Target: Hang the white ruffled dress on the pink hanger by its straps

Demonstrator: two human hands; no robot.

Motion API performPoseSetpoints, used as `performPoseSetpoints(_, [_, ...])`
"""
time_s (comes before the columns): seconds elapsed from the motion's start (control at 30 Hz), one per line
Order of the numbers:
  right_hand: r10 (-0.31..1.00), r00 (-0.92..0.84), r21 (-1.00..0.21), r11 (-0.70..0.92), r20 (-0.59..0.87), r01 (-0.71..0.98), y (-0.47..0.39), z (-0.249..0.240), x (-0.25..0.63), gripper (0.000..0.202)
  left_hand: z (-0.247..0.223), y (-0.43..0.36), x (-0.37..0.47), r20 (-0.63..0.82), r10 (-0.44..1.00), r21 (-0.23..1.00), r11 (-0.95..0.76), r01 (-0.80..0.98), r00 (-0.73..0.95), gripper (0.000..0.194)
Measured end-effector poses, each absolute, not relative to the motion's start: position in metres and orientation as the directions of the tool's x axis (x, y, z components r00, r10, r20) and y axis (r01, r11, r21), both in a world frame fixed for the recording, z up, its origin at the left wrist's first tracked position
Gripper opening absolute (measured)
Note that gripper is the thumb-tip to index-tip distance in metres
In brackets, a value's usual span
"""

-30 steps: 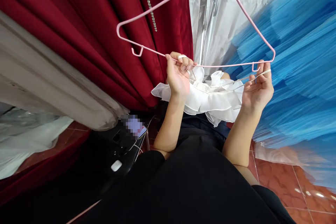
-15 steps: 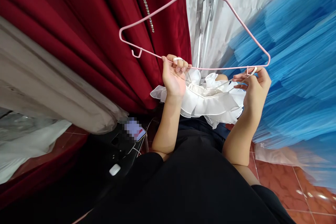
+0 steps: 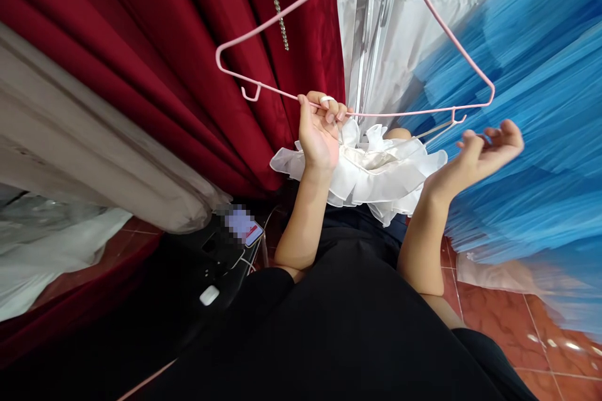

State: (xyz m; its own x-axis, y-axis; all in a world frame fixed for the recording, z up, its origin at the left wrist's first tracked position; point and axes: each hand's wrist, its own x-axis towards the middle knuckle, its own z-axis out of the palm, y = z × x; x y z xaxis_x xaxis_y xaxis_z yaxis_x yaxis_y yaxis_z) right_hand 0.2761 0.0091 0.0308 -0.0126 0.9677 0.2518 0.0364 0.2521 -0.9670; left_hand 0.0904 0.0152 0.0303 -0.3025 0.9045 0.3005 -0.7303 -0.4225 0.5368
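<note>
My left hand (image 3: 320, 135) is closed on the bottom bar of a pink clothes hanger (image 3: 399, 114). A white loop lies across its fingers. Below the bar hangs a white ruffled garment (image 3: 371, 183) with thin straps. One strap (image 3: 435, 131) runs up to the small hook at the hanger's right end and is caught there. My right hand (image 3: 491, 149) is apart from the hanger, just right of that hook, with fingers loosely spread and nothing in them. The hanger's top is cut off by the frame edge.
Red drapes (image 3: 188, 62) and beige fabric (image 3: 117, 131) fill the left. Blue tulle (image 3: 531, 113) hangs close on the right. A metal pole (image 3: 367, 44) stands behind the hanger. On a black surface lie a phone (image 3: 253, 235) and a small white case (image 3: 209, 295).
My right hand has let go of the strap and moved right, its fingers opening. The strap now hangs on the hanger's right hook. My left hand keeps its hold.
</note>
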Motion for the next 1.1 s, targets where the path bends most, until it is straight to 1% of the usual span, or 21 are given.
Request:
performPoseSetpoints(0.07, [0.972,-0.045,-0.972,0.233,0.232,0.037,0.005,0.028,0.27,0.027,0.03,0.016,0.09,0.308,0.904,0.534,-0.421,-0.734,-0.295,0.042])
performPoseSetpoints(0.17, [0.976,-0.114,-0.982,0.188,0.183,0.029,0.0,0.023,0.263,0.026,0.029,0.016,0.089,0.293,0.908,0.562,-0.416,-0.715,-0.298,0.043])
performPoseSetpoints(0.23, [0.974,-0.154,-0.986,0.164,0.164,-0.009,0.0,0.02,0.255,0.025,0.029,0.016,0.089,0.289,0.91,0.583,-0.415,-0.699,-0.298,0.042])
performPoseSetpoints(0.3, [0.968,-0.117,-0.97,0.208,0.223,-0.124,0.002,0.018,0.244,0.028,0.029,0.015,0.089,0.302,0.906,0.597,-0.422,-0.682,-0.297,0.042])
performPoseSetpoints(0.37, [0.949,-0.037,-0.916,0.292,0.314,-0.274,0.005,0.016,0.231,0.034,0.03,0.014,0.088,0.31,0.902,0.618,-0.432,-0.657,-0.302,0.043])
performPoseSetpoints(0.43, [0.93,-0.006,-0.859,0.336,0.366,-0.387,0.009,0.015,0.219,0.041,0.029,0.013,0.088,0.307,0.901,0.652,-0.435,-0.621,-0.308,0.043])
performPoseSetpoints(0.53, [0.921,-0.025,-0.798,0.323,0.389,-0.509,0.014,0.013,0.211,0.042,0.026,0.009,0.085,0.318,0.901,0.695,-0.433,-0.574,-0.295,0.042])
performPoseSetpoints(0.63, [0.918,-0.008,-0.737,0.314,0.397,-0.599,0.02,0.013,0.213,0.038,0.018,0.007,0.078,0.34,0.875,0.713,-0.479,-0.511,-0.345,0.032])
performPoseSetpoints(0.7, [0.925,0.025,-0.763,0.327,0.379,-0.558,0.024,0.014,0.218,0.04,0.01,0.006,0.067,0.34,0.828,0.723,-0.533,-0.44,-0.445,0.021])
performPoseSetpoints(0.73, [0.929,0.042,-0.789,0.335,0.367,-0.515,0.027,0.014,0.22,0.043,0.006,0.006,0.06,0.338,0.797,0.724,-0.56,-0.402,-0.502,0.019])
performPoseSetpoints(0.8, [0.933,0.054,-0.834,0.342,0.355,-0.434,0.03,0.013,0.223,0.048,0.001,0.005,0.044,0.351,0.721,0.709,-0.621,-0.333,-0.598,0.02])
performPoseSetpoints(0.87, [0.929,0.032,-0.852,0.352,0.369,-0.387,0.032,0.012,0.222,0.05,-0.001,0.002,0.029,0.403,0.633,0.66,-0.701,-0.27,-0.661,0.019])
performPoseSetpoints(0.97, [0.915,0.008,-0.858,0.381,0.403,-0.345,0.033,0.012,0.217,0.054,0.003,-0.007,0.012,0.478,0.546,0.606,-0.772,-0.191,-0.689,0.018])
performPoseSetpoints(1.1, [0.917,0.023,-0.878,0.389,0.398,-0.279,0.033,0.013,0.216,0.057,0.013,-0.018,0.002,0.528,0.539,0.585,-0.791,-0.179,-0.656,0.019])
